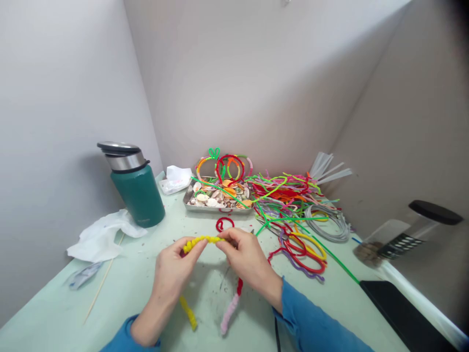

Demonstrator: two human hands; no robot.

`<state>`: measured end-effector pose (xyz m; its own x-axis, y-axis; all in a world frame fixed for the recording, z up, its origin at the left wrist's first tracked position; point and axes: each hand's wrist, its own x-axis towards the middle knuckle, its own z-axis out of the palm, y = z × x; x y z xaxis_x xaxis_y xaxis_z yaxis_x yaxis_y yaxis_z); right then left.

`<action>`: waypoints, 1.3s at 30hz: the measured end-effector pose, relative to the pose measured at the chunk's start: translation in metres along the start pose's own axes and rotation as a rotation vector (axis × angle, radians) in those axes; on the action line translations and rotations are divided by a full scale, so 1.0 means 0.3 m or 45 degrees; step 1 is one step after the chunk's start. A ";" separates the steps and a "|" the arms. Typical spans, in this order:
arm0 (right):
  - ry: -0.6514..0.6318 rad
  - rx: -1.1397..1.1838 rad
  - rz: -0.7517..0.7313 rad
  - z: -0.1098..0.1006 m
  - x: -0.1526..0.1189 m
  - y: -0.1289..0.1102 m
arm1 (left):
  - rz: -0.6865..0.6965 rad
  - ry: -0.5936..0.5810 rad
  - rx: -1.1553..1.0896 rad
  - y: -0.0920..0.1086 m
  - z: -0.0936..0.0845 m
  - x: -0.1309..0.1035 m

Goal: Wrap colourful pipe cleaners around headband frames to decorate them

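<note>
A yellow pipe cleaner (200, 241), coiled into a bumpy strip, spans the space between my two hands. My left hand (172, 269) pinches it on the left, its fingers closed. At the other end my right hand (247, 254) closes thumb and fingertips on the strip. Below my left hand hangs or lies a yellow fuzzy end (188, 313). Under my right hand shows a pink and red wrapped end (230, 310). Whether these ends join the strip is hidden by my hands. A curled red pipe cleaner (224, 224) lies just beyond my fingers.
Behind stands a metal tray (220, 209) of shells, with wrapped rings (230, 166) propped there. Loose pipe cleaners (289, 188) pile up at right, near a grey wire coil (339, 227). A green bottle (139, 195), tissue (98, 237) and wooden stick (102, 283) are at left.
</note>
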<state>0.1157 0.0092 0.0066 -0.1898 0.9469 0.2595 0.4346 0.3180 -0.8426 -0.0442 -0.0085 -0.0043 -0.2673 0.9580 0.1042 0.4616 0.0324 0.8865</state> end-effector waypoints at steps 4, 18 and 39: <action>0.040 -0.042 -0.018 -0.004 0.001 -0.001 | 0.080 -0.011 0.053 0.011 0.004 -0.008; 0.058 -0.085 0.145 -0.024 0.022 0.026 | -0.018 -0.144 -0.419 0.016 0.006 0.008; -0.031 -0.117 -0.062 -0.023 -0.001 -0.021 | 0.024 -0.234 -0.484 -0.001 0.052 -0.006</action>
<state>0.1193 0.0072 0.0150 -0.2334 0.9291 0.2868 0.5032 0.3677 -0.7820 -0.0307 -0.0058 -0.0116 -0.0907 0.9934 0.0703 0.1106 -0.0601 0.9920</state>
